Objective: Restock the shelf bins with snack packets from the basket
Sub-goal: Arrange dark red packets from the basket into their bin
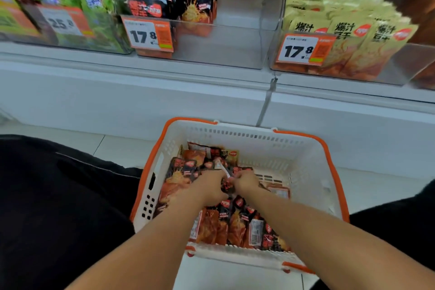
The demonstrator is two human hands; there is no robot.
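**Basket still loaded, middle bin half empty**

Down on the floor below the shelf, the white-and-orange basket [313,172] holds a good heap of black-and-red snack packets [226,221], so I judge most of the restocking is still ahead. Up on the shelf, the clear middle bin [235,37] with the 17.8 price tag [148,34] has matching black-and-red packs [179,0] only on its left side; its right half shows bare. The neighbouring bin of yellow packets [348,28] looks full, and the green packs [77,0] on the far left are too blurred to judge.

Both my forearms reach straight down into the basket, hands close together over the pile. My left hand [207,187] and right hand [246,181] have fingers curled around a small bunch of packets [227,185] between them, gathering it for a lift.
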